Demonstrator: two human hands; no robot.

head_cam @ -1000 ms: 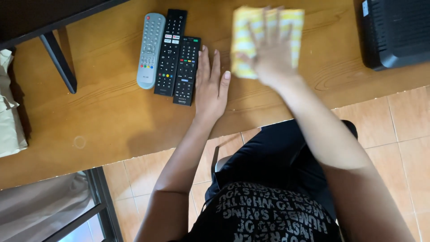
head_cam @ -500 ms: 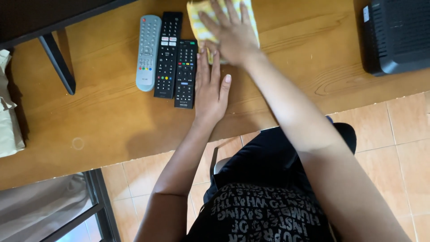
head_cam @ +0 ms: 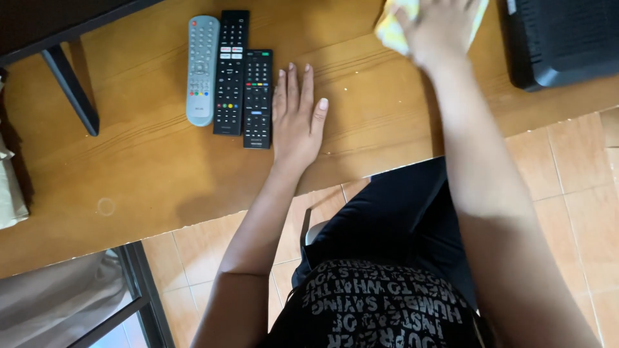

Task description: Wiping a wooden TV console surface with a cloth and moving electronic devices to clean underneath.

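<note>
My left hand lies flat on the wooden table, fingers together, just right of three remote controls. The remotes lie side by side: a grey one, a long black one and a shorter black one, which my fingers nearly touch. My right hand presses down on a yellow cloth at the far edge of the table, close to the top of the view. Most of the cloth is hidden under the hand.
A black box-shaped device sits at the table's far right. A dark stand leg rises at the left. Pale fabric lies at the left edge. Tiled floor and a glass-framed panel lie below.
My right hand swept the yellow cloth left toward the remotes, then back right and farther away. The left hand has stayed flat on the table.
</note>
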